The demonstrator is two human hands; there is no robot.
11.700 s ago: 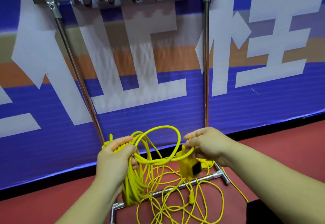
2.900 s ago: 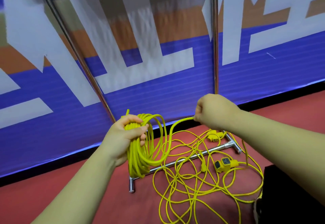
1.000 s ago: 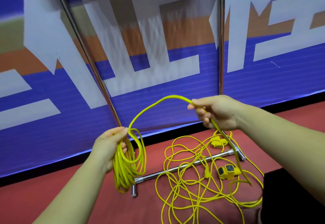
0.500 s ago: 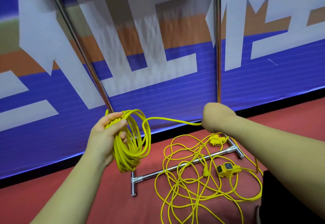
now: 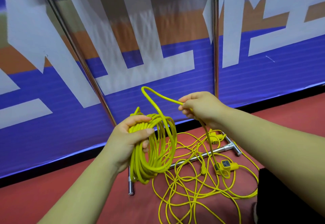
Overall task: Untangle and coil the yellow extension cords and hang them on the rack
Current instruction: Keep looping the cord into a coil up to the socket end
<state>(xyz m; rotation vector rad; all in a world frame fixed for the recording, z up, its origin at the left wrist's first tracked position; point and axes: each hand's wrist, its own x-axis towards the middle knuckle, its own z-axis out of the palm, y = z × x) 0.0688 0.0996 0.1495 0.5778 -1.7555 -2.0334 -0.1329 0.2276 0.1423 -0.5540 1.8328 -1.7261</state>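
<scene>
My left hand (image 5: 131, 136) grips a coil of yellow extension cord (image 5: 154, 162) that hangs in several loops below my fist. My right hand (image 5: 200, 107) pinches the same cord a little to the right and higher, and a raised loop (image 5: 149, 93) arches between the two hands. From my right hand the cord drops to a loose yellow tangle (image 5: 202, 188) on the red floor. A yellow socket block (image 5: 226, 166) lies in that tangle, another yellow socket (image 5: 215, 138) lies farther back. The metal rack's base bar (image 5: 198, 158) lies under the cords.
Two steel rack uprights rise in front of me, a slanted left pole (image 5: 79, 53) and a right pole (image 5: 216, 39); the hooks on top are out of view. A blue, white and orange banner (image 5: 158, 48) stands behind. A black object (image 5: 288, 197) sits at the lower right.
My right hand has lifted the cord and come closer to my left hand, so a raised loop now stands between them where the cord ran nearly straight. The coil stays in my left hand.
</scene>
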